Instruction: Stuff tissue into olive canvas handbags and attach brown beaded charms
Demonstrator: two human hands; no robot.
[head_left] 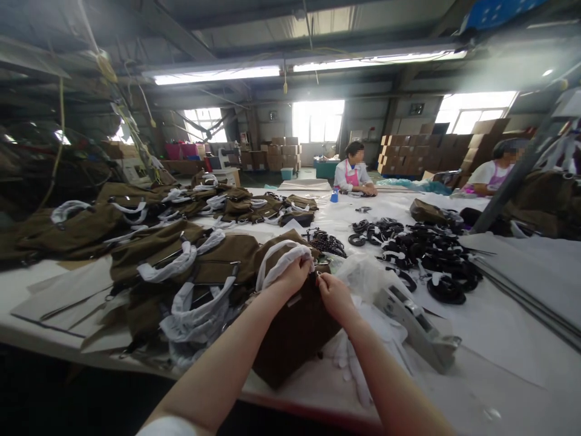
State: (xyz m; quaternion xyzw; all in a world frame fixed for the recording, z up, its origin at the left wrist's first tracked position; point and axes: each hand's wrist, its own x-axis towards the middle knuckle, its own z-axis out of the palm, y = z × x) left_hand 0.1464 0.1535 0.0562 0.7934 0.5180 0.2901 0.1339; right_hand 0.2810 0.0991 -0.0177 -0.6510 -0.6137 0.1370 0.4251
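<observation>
A dark brown fabric bag (295, 339) stands at the table's front edge, right before me. Its handle (278, 254) is wrapped in white paper or foam and arches over the top. My left hand (297, 274) is closed at the bag's top edge, gripping the wrapped handle near its right end. Just to the right, my right hand (334, 297) pinches at the upper corner of the bag. A small shiny bit shows at those fingertips, too small to name. Both hands are close together, and the bag's far side is hidden.
Several brown bags (227, 257) with wrapped handles crowd the left. Coiled black straps (447, 289) lie to the right, behind a grey tape dispenser (415, 324). White gloves (358, 363) lie beside the bag. Two people (351, 175) sit across the table.
</observation>
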